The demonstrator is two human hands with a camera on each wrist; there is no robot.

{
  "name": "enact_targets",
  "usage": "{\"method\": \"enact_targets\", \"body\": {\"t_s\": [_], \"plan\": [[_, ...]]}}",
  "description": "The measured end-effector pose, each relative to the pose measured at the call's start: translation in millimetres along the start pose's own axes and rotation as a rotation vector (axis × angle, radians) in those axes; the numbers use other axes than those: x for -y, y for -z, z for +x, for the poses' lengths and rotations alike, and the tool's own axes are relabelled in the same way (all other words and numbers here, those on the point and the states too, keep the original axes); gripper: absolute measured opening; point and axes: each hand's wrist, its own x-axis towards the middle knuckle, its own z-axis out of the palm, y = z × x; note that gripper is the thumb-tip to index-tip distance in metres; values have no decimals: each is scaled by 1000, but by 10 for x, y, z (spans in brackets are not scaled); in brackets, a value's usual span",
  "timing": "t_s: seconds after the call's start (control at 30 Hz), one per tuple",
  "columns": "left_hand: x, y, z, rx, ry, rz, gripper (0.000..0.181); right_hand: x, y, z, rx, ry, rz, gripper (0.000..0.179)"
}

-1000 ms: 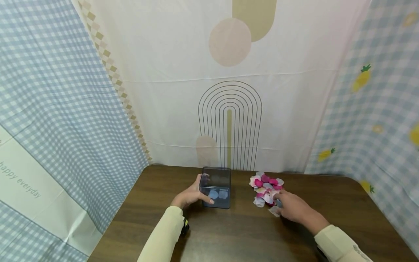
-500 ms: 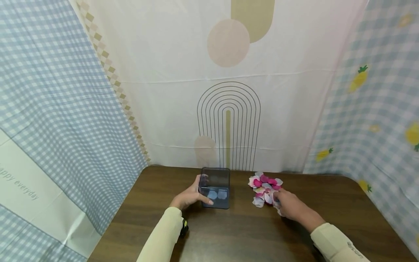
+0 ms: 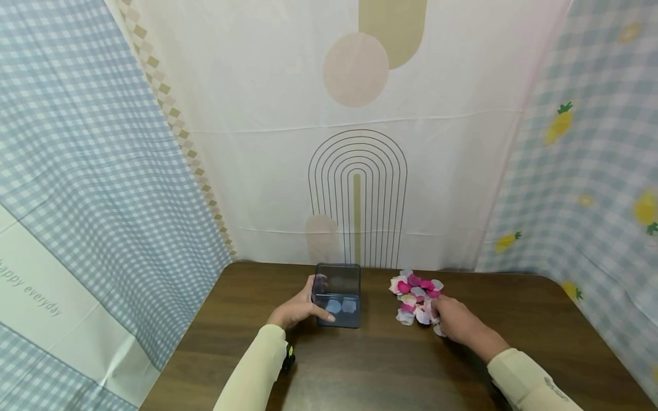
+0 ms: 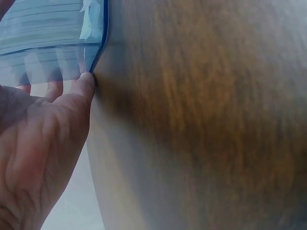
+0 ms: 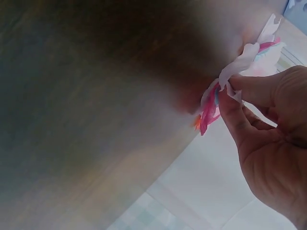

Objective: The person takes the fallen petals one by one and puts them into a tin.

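Note:
In the head view, my left hand [image 3: 302, 305] grips the left side of a clear bluish plastic box [image 3: 336, 278], thumb in front and fingers behind the wall. Pale petals [image 3: 341, 305] show through the box's front. The left wrist view has the box wall [image 4: 38, 28] against the fingers. To the right lies a loose heap of pink, magenta and white artificial petals [image 3: 416, 294]. My right hand [image 3: 460, 325] is at the heap's near right edge. In the right wrist view its thumb and forefinger pinch a white petal [image 5: 237, 64], with pink petals [image 5: 210, 112] close by.
Both hands work over a brown wooden table [image 3: 370, 365]. A white cloth with printed arches [image 3: 272, 182] hangs right behind its back edge. Blue checked cloths [image 3: 128, 171] hang on both sides.
My right hand has shifted slightly left at the heap's edge, and the pale petal under its fingers has changed position. My left hand keeps its hold on the box.

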Motion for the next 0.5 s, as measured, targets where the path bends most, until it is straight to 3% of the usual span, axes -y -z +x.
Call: {"method": "enact_targets", "body": {"t_s": [0.2,0.5], "plan": [[6,-7,-4,-3,11,9,129,17,3,-8,41,-46,-23,26],[2,7,-10,-1,4,4,128,4,-15,18,30,-47,-32,24]]}}
